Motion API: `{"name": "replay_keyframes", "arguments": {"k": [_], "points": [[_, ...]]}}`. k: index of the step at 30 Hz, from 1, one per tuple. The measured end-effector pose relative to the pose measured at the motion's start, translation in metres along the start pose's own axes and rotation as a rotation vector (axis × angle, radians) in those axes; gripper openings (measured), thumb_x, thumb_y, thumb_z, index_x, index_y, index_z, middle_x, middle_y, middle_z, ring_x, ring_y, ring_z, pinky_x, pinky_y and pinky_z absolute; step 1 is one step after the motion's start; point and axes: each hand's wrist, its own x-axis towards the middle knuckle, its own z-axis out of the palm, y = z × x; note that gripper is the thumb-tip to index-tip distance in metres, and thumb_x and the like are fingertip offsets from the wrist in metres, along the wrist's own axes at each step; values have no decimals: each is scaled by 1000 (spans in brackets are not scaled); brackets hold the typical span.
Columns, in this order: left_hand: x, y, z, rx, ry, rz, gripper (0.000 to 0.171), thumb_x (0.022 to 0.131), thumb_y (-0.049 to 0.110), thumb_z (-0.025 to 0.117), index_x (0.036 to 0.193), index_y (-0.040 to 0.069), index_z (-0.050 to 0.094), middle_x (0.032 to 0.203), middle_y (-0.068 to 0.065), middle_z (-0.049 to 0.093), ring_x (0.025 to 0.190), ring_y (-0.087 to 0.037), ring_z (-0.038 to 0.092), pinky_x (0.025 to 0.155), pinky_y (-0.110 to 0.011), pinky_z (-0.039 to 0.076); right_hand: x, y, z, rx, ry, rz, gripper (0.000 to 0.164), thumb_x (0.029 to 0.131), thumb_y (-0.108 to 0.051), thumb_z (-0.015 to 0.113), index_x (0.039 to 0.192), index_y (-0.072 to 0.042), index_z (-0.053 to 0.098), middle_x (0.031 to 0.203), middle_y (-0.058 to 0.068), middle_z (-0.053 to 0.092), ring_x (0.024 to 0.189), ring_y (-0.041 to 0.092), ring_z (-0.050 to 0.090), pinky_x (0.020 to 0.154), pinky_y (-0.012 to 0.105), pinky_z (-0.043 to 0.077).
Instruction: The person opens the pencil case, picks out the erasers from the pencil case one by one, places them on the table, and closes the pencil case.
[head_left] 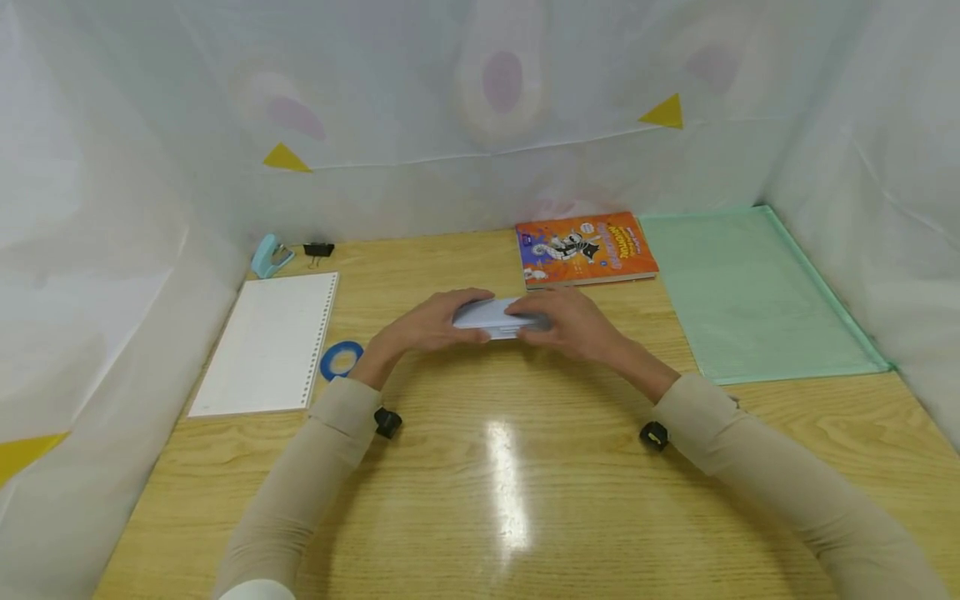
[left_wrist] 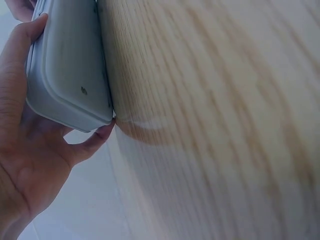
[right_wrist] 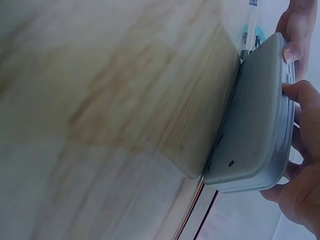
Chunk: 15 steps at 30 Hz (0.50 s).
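Note:
A pale blue-grey hard pencil case (head_left: pixel 487 313) sits across the middle of the head view, between both hands. My left hand (head_left: pixel 435 321) grips its left end, thumb at the near side and fingers round the far side. At the right end, my right hand (head_left: pixel 573 323) holds it with the thumb near the front seam and fingers over the top. In the left wrist view the case (left_wrist: pixel 75 65) shows its smooth face and rounded corner close to the tabletop. Both thumbs sit near the lid's seam on the case (right_wrist: pixel 250 120) in the right wrist view. The lid looks closed.
An orange book (head_left: pixel 588 250) lies behind the case, beside a green translucent mat (head_left: pixel 772 300). To the left are a blue tape roll (head_left: pixel 327 364), a white notebook (head_left: pixel 266 346), a light-blue stapler (head_left: pixel 268 257) and a black binder clip (head_left: pixel 318 249). White sheeting (head_left: pixel 420 196) surrounds the wooden table (head_left: pixel 442 483).

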Motion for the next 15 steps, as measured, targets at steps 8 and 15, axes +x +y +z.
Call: {"name": "replay_keyframes", "arguments": {"k": [8,15], "points": [[0,0,0,-12,-1,6,76,97,43,73,159,12,41,155,-9,50,124,-25,55,107,-47,43,0,1,1,-44,5,-33,35,96,-24,76,128,-10,74,123,10,74,116,35,65,99,54,49],[0,1,-2,-8,-17,-24,81,94,45,76,160,15,40,155,-8,49,123,-22,55,103,-43,45,-2,0,0,-58,10,-33,35,97,-24,75,129,-11,73,126,11,73,124,38,61,105,57,45]]}}
